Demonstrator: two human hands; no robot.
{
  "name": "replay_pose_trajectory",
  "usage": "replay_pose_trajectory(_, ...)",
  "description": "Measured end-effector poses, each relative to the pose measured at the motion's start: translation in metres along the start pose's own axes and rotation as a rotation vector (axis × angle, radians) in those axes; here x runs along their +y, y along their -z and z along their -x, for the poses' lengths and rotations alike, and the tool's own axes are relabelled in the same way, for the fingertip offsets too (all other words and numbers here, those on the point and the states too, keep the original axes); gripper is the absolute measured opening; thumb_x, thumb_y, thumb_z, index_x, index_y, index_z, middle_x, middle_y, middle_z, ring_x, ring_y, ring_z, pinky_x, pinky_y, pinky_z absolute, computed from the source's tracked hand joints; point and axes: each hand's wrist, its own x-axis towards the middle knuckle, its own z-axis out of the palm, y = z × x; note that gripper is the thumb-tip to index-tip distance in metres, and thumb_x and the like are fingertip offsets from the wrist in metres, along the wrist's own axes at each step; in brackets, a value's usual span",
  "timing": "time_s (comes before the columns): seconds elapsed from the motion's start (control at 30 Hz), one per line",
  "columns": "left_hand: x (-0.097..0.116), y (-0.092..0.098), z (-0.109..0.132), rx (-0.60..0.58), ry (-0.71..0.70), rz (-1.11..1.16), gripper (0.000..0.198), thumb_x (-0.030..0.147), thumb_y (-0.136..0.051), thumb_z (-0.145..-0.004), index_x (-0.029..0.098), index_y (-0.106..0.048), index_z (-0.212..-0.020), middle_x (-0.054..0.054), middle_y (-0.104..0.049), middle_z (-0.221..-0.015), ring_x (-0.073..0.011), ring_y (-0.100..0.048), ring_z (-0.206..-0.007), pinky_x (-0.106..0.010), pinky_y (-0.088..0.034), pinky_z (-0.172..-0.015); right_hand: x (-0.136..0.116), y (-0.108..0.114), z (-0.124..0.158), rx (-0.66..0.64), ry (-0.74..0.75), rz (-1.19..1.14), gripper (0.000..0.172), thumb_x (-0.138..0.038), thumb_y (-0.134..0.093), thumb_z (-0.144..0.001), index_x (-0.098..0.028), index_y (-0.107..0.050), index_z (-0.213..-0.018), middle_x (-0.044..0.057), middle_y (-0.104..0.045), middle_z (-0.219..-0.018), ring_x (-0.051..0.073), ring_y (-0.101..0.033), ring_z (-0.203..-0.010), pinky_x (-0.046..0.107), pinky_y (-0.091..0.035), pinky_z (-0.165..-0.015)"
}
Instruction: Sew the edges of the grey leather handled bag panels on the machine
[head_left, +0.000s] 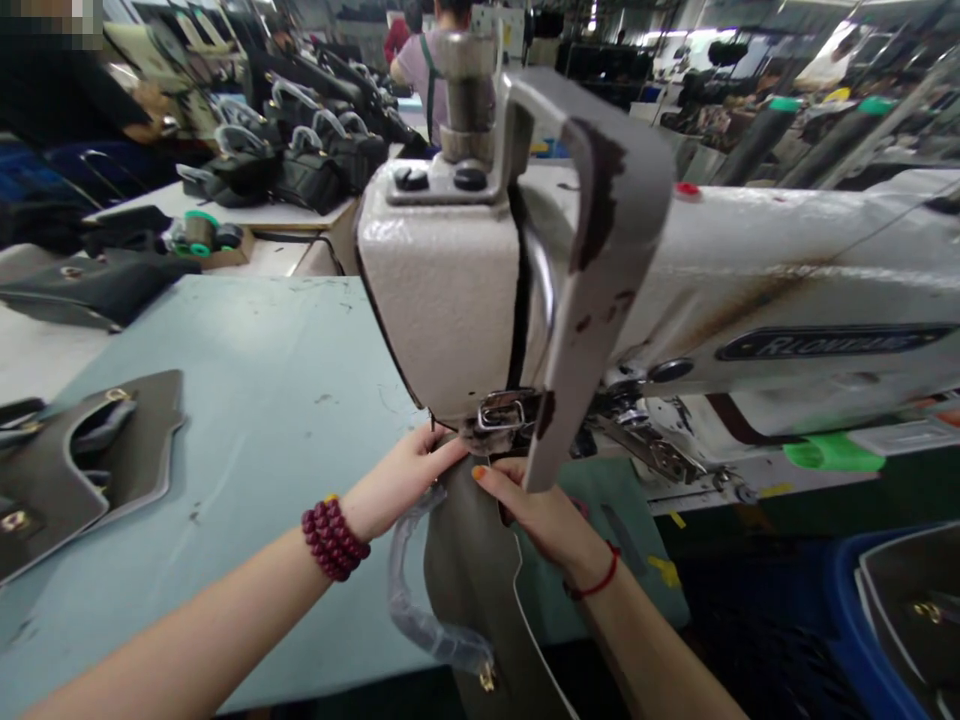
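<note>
A grey-brown leather bag panel [472,560] runs under the head of a white sewing machine [442,290] and hangs toward me over the table edge. My left hand [409,475] holds its left side by the needle area, thumb on top; the fingertips are partly hidden by the machine. On the right, my right hand [536,510] grips the panel's edge, thumb above and fingers mostly out of sight. A bag handle wrapped in clear plastic [409,600] curves down on the panel's left, with a gold-coloured fitting [487,675] at its lower end.
Grey bag pieces [139,450] lie left on the pale green table [292,400]. Black bags [307,170] and thread spools [199,232] stand behind. A metal bracket [592,280] juts out before the machine. At lower right is a blue tub [844,600]. Other people work farther back.
</note>
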Motion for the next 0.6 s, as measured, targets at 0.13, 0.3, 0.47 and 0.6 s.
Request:
replay_pose_trajectory(0.13,-0.041,0.009,0.02,0.246,-0.029,0.112,0.046,0.044,-0.052,-0.089,0.019,-0.053,-0.128,-0.01,-0.059,-0.132,-0.0273,-0.056,-0.119,-0.042,-0.045,-0.102,-0.006,0.004,0.011,-0.07,-0.088,0.01,0.036,-0.042,-0.059,-0.084,-0.018,-0.05,-0.059,-0.005,-0.046,-0.05,0.007,-0.043,-0.044,0.016,-0.029,-0.04)
replay_pose_trajectory(0.3,-0.104,-0.004,0.056,0.257,-0.089,0.019,0.057,0.043,-0.06,-0.086,0.024,-0.043,-0.137,-0.01,-0.033,-0.154,-0.0288,-0.037,-0.138,-0.044,-0.03,-0.115,0.014,-0.009,0.038,-0.105,-0.201,-0.057,0.03,-0.044,-0.052,-0.087,-0.018,-0.052,-0.071,-0.004,-0.054,-0.054,0.009,-0.049,-0.042,0.018,-0.033,-0.039)
replay_pose_trajectory(0.47,-0.087,-0.036,0.062,0.34,-0.002,0.09,0.05,0.052,-0.067,-0.076,0.023,-0.058,-0.115,-0.013,-0.058,-0.132,-0.0352,-0.049,-0.128,-0.05,-0.038,-0.109,0.039,-0.029,0.058,0.14,-0.084,-0.04,0.037,-0.047,-0.052,-0.088,-0.015,-0.052,-0.069,-0.003,-0.044,-0.06,0.008,-0.038,-0.053,0.019,-0.029,-0.047)
replay_pose_trajectory(0.6,-0.054,-0.048,0.063,0.239,0.136,0.244,0.043,0.051,-0.068,-0.075,0.024,-0.06,-0.107,-0.01,-0.07,-0.108,-0.0337,-0.067,-0.102,-0.049,-0.055,-0.089,0.037,-0.033,0.068,0.22,-0.009,0.095,0.041,-0.048,-0.049,-0.09,-0.013,-0.054,-0.07,-0.001,-0.045,-0.065,0.01,-0.038,-0.062,0.021,-0.03,-0.053)
